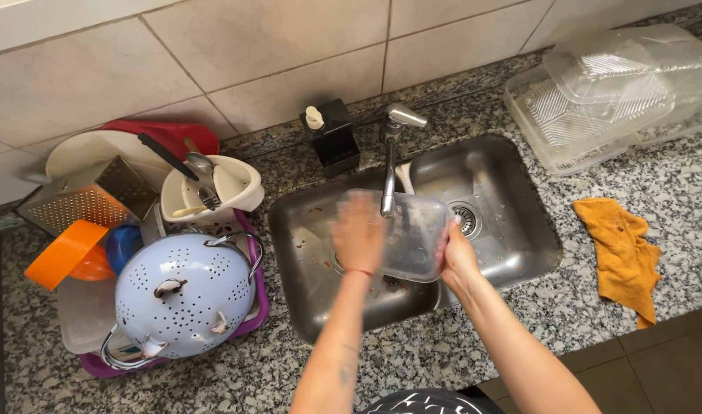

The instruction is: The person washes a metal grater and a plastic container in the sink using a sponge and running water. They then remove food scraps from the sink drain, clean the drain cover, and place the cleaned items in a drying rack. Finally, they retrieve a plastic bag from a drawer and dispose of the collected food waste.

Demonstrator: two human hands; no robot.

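Head view, looking down. A clear plastic container point(401, 234) is held over the steel sink point(512, 207), just under the spout of the tap point(389, 165). The right hand point(457, 259) grips the container's right edge, fingers closed around the rim. The left hand point(357, 232) lies flat against the container's left side, fingers spread; it is blurred, so whether it presses on or only touches the plastic cannot be told. A thin red band sits at the left wrist.

Sink floor shows scattered food specks and a round drain to the right of the container.

Behind the sink, on the speckled stone worktop point(473, 345), stands a black soap dispenser point(332, 138). To the left, a purple drying rack point(255, 307) carries an upturned pale blue colander point(182, 295), a metal grater point(86, 195), an orange bowl point(67, 253) and a white holder with utensils point(213, 188). To the right lies a crumpled orange cloth point(619, 253); farther back, a stack of clear plastic trays point(611, 96).
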